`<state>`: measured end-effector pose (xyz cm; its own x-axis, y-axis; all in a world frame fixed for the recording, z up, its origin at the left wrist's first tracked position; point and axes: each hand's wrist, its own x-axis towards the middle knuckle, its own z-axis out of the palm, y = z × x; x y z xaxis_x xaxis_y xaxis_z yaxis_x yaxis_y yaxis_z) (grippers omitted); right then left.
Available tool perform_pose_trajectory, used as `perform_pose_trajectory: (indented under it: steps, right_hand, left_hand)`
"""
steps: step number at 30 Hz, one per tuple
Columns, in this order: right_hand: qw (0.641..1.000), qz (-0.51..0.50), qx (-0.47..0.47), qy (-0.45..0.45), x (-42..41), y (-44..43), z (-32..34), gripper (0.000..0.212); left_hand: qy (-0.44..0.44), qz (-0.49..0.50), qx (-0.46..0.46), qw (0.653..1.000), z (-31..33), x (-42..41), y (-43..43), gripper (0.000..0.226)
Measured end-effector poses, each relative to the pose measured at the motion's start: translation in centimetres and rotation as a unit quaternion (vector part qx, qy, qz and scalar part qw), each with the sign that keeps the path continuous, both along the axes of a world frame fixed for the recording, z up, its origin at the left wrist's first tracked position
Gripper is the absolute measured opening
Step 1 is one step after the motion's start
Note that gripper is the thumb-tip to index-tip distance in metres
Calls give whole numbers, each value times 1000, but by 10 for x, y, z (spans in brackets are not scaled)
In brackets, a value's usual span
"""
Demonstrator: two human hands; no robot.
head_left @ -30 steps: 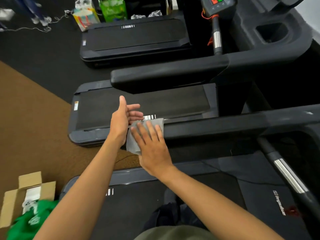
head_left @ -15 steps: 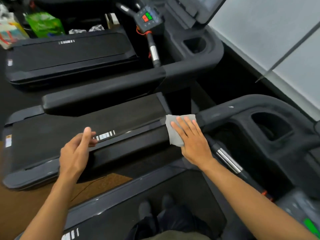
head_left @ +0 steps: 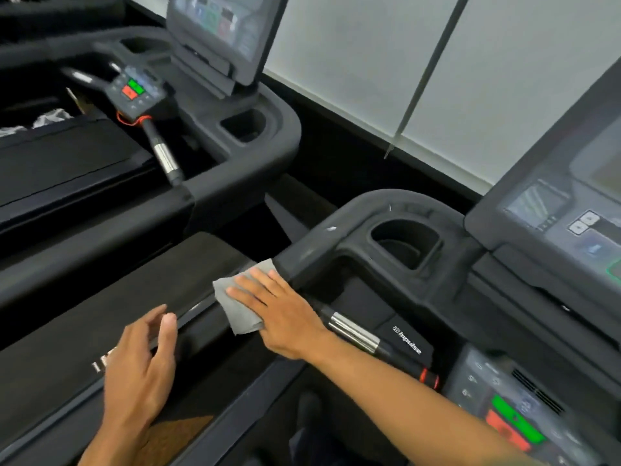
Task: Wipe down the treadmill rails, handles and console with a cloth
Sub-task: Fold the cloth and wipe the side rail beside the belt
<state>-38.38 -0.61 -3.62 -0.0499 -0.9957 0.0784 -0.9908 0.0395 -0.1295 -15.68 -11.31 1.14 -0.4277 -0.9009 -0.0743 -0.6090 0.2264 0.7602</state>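
Grey cloth (head_left: pixel 239 307), soft and limp, lies on the near treadmill's left rail (head_left: pixel 311 242) under my right hand (head_left: pixel 279 314), fingers flat, pressing; I judge palm pressure controls it best. My left hand (head_left: pixel 141 368) hovers spread, empty.

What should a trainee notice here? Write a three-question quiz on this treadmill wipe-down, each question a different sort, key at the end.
1. True or false: the right hand presses the folded grey cloth flat onto the black padded treadmill handrail.
2. The left hand is: A) gripping the cloth; B) open, holding nothing; C) curled in a fist.
3. Fill in: on the near grey control panel, the button beside the red rectangular button is ____.
Key: 1 true; 2 B; 3 green.
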Motion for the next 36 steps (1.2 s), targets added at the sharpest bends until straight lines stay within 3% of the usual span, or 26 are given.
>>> perform_pose_trajectory:
  steps: [5,13,15,19,21,26,31,33,36]
  right_hand:
    - [992,-117,26,-24,-111,22,16,79]
    - [953,-292,76,-23,-285,48,36,72]
    - [955,-287,74,-30,-277,37,37,69]
    - [995,-92,17,-15,-166,18,19,76]
    - [998,-59,0,-35,-117,12,13,77]
    - [995,-66,-26,-66,-133,5,13,70]
    - [969,-243,8,-41,-246,26,14,67]
    - [967,-250,29,-34,-264,30,15,69]
    - [976,-209,23,-53,-220,25,16,72]
  left_hand:
    - [-152,-56,-9,987,-10,-54,3,62]
    - [-246,-86,-55,964,-16,-130,14,58]
    - [-247,-70,-48,965,-12,-136,15,59]
    - [-230,-37,-51,971,-9,-138,17,58]
    - [-223,-12,-55,973,-10,-139,18,62]
    - [-223,9,-63,973,-10,-142,20,74]
    - [-208,19,-62,976,-9,-144,23,52]
    - [-204,17,-78,976,-10,-144,24,49]
    - [-212,9,-94,973,-15,-140,23,49]
